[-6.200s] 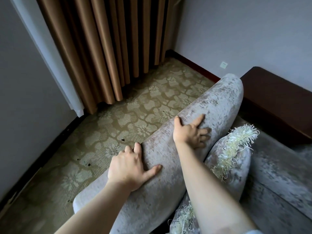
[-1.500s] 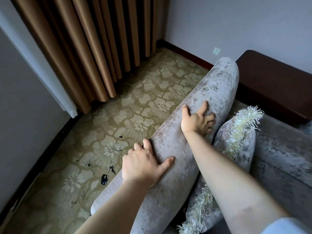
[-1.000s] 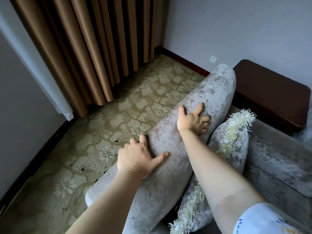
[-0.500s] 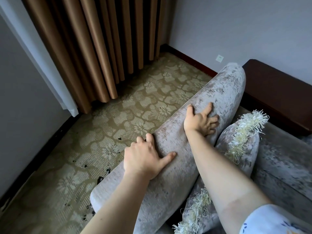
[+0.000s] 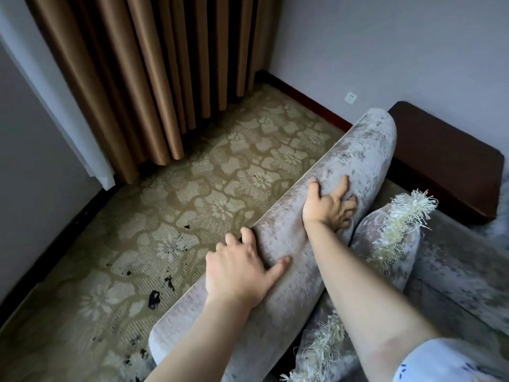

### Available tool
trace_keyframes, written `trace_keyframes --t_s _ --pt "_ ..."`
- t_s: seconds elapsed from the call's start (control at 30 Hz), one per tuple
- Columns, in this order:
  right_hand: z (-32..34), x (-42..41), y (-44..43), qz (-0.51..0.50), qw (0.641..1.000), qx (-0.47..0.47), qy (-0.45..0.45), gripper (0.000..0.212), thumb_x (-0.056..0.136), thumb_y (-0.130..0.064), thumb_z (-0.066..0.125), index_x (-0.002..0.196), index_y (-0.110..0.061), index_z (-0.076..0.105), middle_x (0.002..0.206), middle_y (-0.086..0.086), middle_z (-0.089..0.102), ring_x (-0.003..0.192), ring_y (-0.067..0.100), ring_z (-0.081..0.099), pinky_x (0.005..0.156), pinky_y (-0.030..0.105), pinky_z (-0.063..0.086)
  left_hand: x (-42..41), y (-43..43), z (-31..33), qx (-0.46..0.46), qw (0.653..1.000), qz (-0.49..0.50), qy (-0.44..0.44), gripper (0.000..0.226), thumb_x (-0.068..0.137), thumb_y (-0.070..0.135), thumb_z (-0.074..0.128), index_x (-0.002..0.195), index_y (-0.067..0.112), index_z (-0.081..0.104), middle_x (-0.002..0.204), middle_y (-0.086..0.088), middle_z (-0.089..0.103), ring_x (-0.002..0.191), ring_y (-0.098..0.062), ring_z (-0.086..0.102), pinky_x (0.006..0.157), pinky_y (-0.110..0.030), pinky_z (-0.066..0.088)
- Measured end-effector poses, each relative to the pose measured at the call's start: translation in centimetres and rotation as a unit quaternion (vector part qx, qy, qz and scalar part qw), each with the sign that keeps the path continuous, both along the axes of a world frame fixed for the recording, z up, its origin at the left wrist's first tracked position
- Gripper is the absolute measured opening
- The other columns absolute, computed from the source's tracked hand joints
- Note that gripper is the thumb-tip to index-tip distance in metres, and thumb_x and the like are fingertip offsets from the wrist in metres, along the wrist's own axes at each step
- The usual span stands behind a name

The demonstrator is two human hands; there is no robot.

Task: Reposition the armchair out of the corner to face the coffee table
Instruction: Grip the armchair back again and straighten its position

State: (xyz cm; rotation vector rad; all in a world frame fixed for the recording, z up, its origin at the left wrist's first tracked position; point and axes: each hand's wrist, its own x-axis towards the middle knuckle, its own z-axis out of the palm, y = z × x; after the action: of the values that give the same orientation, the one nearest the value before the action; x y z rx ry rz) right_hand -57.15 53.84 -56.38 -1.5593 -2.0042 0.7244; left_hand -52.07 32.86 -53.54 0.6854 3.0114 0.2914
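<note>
The armchair [image 5: 360, 158] is upholstered in mottled grey velvet, and I look down on the rounded top of its backrest, which runs diagonally from lower left to upper right. My left hand [image 5: 238, 271] grips the backrest near its lower end, fingers over the back edge and thumb on the front. My right hand [image 5: 329, 205] clamps the backrest farther up, fingers spread over its front face. A fringed grey cushion [image 5: 385, 244] leans against the backrest on the seat side. The dark wooden coffee table [image 5: 443, 161] stands just past the chair's far end, by the wall.
Patterned beige carpet [image 5: 192, 216] with dark stains lies bare behind the chair, up to brown curtains [image 5: 132, 78] and the room corner. A grey wall [image 5: 27, 161] closes the left side. The far wall [image 5: 385, 45] has a dark skirting board and a white socket [image 5: 350, 98].
Both hands have kept their grip throughout. Over the frames the backrest has shifted slightly against the carpet and the table, uncovering more stained carpet behind the chair.
</note>
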Motion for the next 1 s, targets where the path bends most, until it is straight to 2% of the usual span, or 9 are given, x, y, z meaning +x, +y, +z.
trace_keyframes --t_s 0.13,0.23,0.37,0.47,0.53,0.63,0.73,0.87,1.0 --pt "0.4 0.4 -0.3 0.007 1.000 -0.001 -0.024 0.078 0.078 -0.064 0.047 0.145 -0.036 0.020 0.147 0.023 0.024 0.130 0.040 0.030 0.106 0.052 0.023 0.3 -0.2 0.4 -0.017 1.000 0.003 -0.020 0.099 0.061 0.091 0.007 0.116 0.016 0.039 0.099 -0.008 0.055 0.089 -0.029 0.056 0.069 -0.038 0.041" --pt "1.6 1.1 -0.7 0.031 0.995 -0.019 -0.094 0.079 0.081 -0.067 0.039 0.147 -0.034 0.012 0.144 0.025 0.024 0.126 0.041 0.032 0.104 0.050 0.025 0.6 -0.4 1.2 -0.031 0.998 -0.002 -0.045 0.096 0.065 0.090 0.011 0.118 0.015 0.038 0.104 -0.010 0.055 0.095 -0.030 0.055 0.072 -0.039 0.042" --pt "4.3 1.4 -1.1 0.068 0.977 -0.032 -0.199 0.086 0.086 -0.067 0.026 0.150 -0.017 -0.002 0.141 0.031 0.027 0.122 0.041 0.037 0.101 0.044 0.029 0.8 -0.8 2.3 -0.041 0.994 -0.002 -0.102 0.089 0.077 0.080 0.017 0.134 0.013 0.028 0.121 -0.011 0.049 0.109 -0.031 0.050 0.084 -0.041 0.038" --pt "5.6 1.3 -3.1 0.045 0.977 -0.044 -0.206 0.091 0.088 -0.061 0.033 0.148 -0.001 -0.001 0.142 0.029 0.029 0.123 0.040 0.038 0.100 0.044 0.030 1.1 -2.0 2.8 -0.050 0.995 -0.006 -0.089 0.078 0.082 0.073 0.017 0.130 0.014 0.033 0.120 -0.009 0.049 0.110 -0.029 0.048 0.085 -0.041 0.035" --pt "6.3 0.7 -5.2 0.047 0.969 -0.090 -0.224 0.101 0.083 -0.061 0.041 0.146 0.002 -0.007 0.147 0.029 0.020 0.127 0.043 0.033 0.103 0.047 0.028 0.8 -3.2 3.1 -0.063 0.994 -0.023 -0.087 0.073 0.082 0.071 0.020 0.126 0.015 0.036 0.119 -0.008 0.049 0.110 -0.029 0.047 0.086 -0.042 0.034" --pt "7.1 -0.1 -7.9 0.046 0.955 -0.147 -0.255 0.129 0.068 -0.069 0.060 0.144 -0.001 -0.019 0.153 0.030 -0.006 0.136 0.054 0.012 0.107 0.061 0.021 -1.0 -4.9 3.6 -0.088 0.991 -0.082 -0.053 0.065 0.082 0.066 0.024 0.122 0.016 0.037 0.117 -0.009 0.050 0.109 -0.030 0.047 0.087 -0.044 0.032" --pt "7.2 -0.2 -9.3 0.022 0.952 -0.164 -0.256 0.143 0.057 -0.070 0.072 0.143 -0.008 -0.023 0.153 0.030 -0.013 0.136 0.057 0.005 0.104 0.067 0.019 -4.7 -5.9 4.9 -0.089 0.986 -0.138 -0.014 0.056 0.084 0.059 0.027 0.119 0.016 0.036 0.115 -0.009 0.050 0.107 -0.029 0.047 0.086 -0.044 0.032" --pt "7.2 0.2 -10.7 -0.017 0.950 -0.186 -0.251 0.141 0.057 -0.070 0.072 0.143 -0.016 -0.026 0.152 0.031 -0.011 0.136 0.056 0.008 0.103 0.069 0.022 -10.1 -7.3 7.0 -0.093 0.976 -0.198 0.014 0.050 0.086 0.055 0.028 0.117 0.017 0.037 0.116 -0.007 0.050 0.107 -0.026 0.047 0.086 -0.042 0.035" --pt "7.0 0.3 -11.3 -0.041 0.955 -0.160 -0.247 0.133 0.061 -0.069 0.069 0.146 -0.019 -0.019 0.153 0.029 -0.006 0.134 0.055 0.012 0.101 0.069 0.023 -14.4 -8.2 8.2 -0.102 0.953 -0.279 0.054 0.051 0.087 0.054 0.028 0.120 0.016 0.037 0.118 -0.007 0.050 0.109 -0.026 0.047 0.088 -0.041 0.036"
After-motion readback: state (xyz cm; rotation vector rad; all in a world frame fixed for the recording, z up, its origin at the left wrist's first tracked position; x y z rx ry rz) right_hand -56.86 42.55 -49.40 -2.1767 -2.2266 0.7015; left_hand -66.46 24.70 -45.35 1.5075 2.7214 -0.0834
